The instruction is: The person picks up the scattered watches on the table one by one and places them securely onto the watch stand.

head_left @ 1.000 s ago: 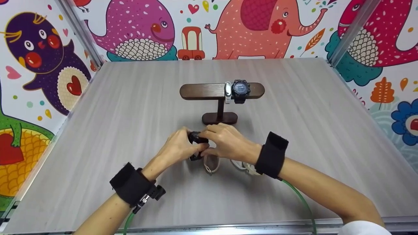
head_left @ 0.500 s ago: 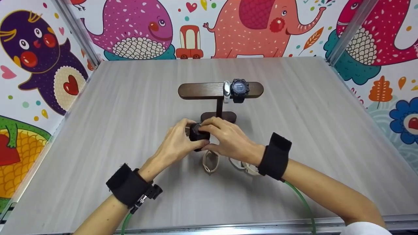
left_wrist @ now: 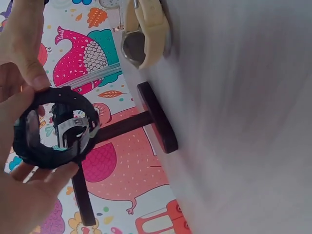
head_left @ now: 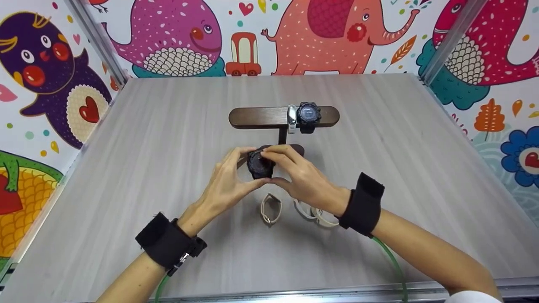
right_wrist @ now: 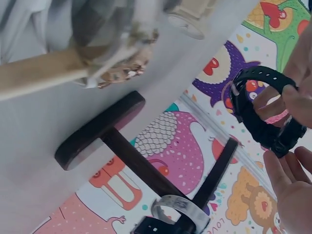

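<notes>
Holds the black watch [head_left: 260,165] between left hand [head_left: 225,176] and right hand [head_left: 307,179], clear of the table [head_left: 168,126]. In the head view, sits on the near side of the stand [head_left: 252,117], overlapping part of its base [head_left: 298,150]. Grasps the left side of the watch with curved left fingers, with thumb at the near edge and forefinger at the far edge. Grasps the right side likewise, with right fingertips bent to the far edge and with thumb at the near edge, beside the other thumb. Faces upward with the dial, toward the head camera. Runs lengthwise from far to near along the strap, slightly slanted, roughly crosswise to the bar of the stand. Forms a ring in both wrist views, hollow toward left and right. Carries on the bar, right of the post, a white band [head_left: 292,119] beside a second black watch [head_left: 308,112]. Includes on the table, nearer the person, a beige watch [head_left: 264,209] and two pale straps [head_left: 322,222], partly hidden by the right hand.
</notes>
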A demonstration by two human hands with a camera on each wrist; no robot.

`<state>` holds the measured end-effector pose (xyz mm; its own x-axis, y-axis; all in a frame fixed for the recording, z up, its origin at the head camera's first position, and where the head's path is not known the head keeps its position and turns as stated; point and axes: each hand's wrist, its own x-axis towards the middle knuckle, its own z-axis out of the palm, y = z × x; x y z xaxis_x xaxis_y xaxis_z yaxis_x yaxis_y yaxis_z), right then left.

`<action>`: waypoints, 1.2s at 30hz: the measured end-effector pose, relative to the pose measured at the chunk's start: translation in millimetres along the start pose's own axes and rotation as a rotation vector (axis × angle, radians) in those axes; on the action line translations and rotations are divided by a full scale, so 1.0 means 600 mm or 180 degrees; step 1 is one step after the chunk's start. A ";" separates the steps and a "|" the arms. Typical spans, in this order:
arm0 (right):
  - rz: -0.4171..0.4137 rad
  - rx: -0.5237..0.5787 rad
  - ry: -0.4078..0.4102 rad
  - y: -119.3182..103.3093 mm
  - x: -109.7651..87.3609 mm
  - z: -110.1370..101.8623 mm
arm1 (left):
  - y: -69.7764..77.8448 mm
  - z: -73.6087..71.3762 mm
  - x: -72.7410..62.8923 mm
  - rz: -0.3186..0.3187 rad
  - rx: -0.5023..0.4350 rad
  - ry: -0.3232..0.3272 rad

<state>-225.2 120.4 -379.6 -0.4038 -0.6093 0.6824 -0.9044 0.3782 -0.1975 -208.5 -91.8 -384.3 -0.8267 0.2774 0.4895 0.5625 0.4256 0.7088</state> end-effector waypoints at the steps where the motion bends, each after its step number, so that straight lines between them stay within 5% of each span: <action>1: -0.0010 0.0011 0.0043 -0.002 0.000 -0.002 | 0.000 -0.001 0.000 0.0110 0.0034 0.0021; 8: -0.0022 0.0045 0.0215 -0.004 0.000 -0.009 | -0.005 -0.003 0.002 0.0774 -0.0054 0.0120; 18: -0.0016 0.0109 0.0192 -0.003 -0.006 -0.019 | -0.007 0.001 0.004 0.0960 -0.0453 0.0054; 29: 0.0058 -0.0044 0.0172 0.035 -0.006 -0.049 | -0.034 -0.019 0.009 0.0790 -0.0256 0.0152; 36: 0.0306 -0.0200 0.0381 0.077 -0.022 -0.082 | -0.068 -0.051 0.015 0.0315 -0.0387 0.0311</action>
<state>-254.8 180.2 -363.1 -0.4654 -0.4821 0.7422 -0.8504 0.4759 -0.2241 -238.7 -133.1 -392.9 -0.7655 0.2251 0.6027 0.6432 0.2916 0.7080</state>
